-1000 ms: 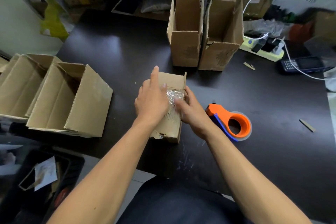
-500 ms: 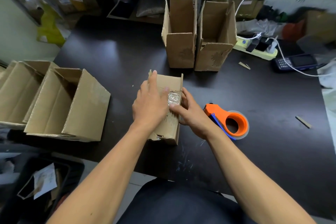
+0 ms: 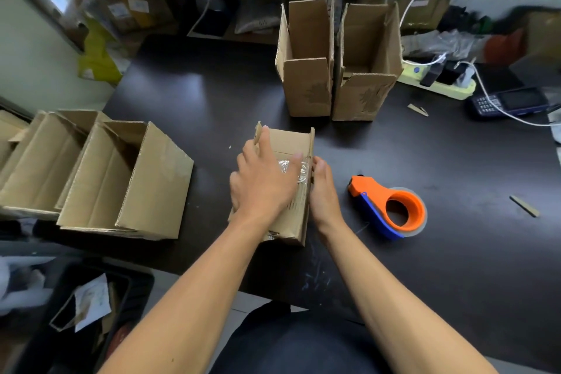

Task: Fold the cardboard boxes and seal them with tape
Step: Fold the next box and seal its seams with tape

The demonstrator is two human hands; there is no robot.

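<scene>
A small cardboard box [image 3: 291, 215] lies on its side at the centre of the dark table [image 3: 455, 252], with a strip of clear tape [image 3: 296, 168] across its top face. The left hand [image 3: 262, 187] lies flat on that face, fingers straight, pressing on the tape. The right hand [image 3: 323, 191] rests against the box's right wall, at 3 o'clock from the left; whether its fingers curl round the edge cannot be told. An orange tape dispenser [image 3: 391, 206] sits further out at 3 o'clock. Two upright open boxes [image 3: 337, 70] stand at 12 o'clock; two open boxes on their sides [image 3: 91, 173] lie at 9 o'clock.
</scene>
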